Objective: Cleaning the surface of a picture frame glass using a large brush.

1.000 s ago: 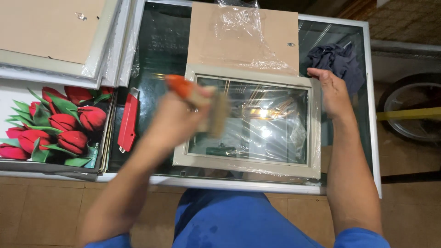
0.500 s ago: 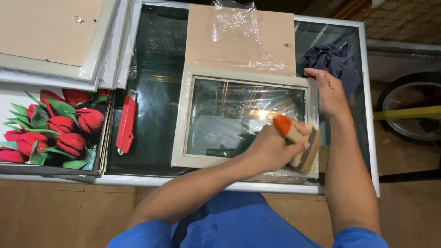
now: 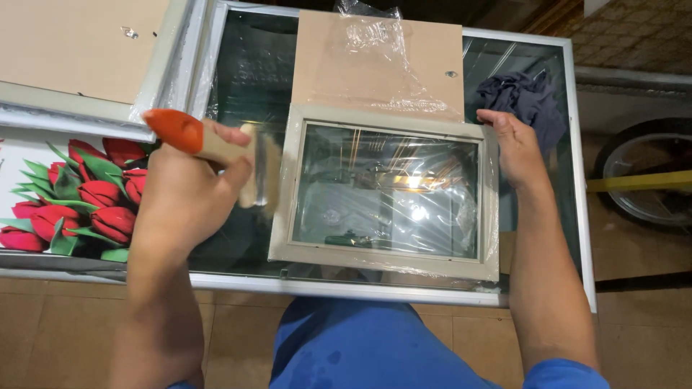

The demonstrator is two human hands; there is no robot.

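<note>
My left hand (image 3: 184, 198) grips a paintbrush (image 3: 216, 151) with an orange-tipped wooden handle; its bristles hang just off the left edge of a beige picture frame (image 3: 386, 256). The frame lies flat on a glass-topped table (image 3: 555, 216), its glass covered in clear plastic film. My right hand (image 3: 515, 148) rests flat against the frame's upper right corner. A brown backing board (image 3: 375, 61), also under plastic film, lies just beyond the frame.
A picture of red tulips (image 3: 61, 194) lies at the left, with a larger frame and board (image 3: 72, 50) above it. A dark cloth (image 3: 522, 97) is bunched at the table's far right. A wheel (image 3: 641, 173) stands on the tiled floor to the right.
My left hand has swept the brush from the frame's lower right corner across to its left edge. My right hand has stayed at the upper right corner.
</note>
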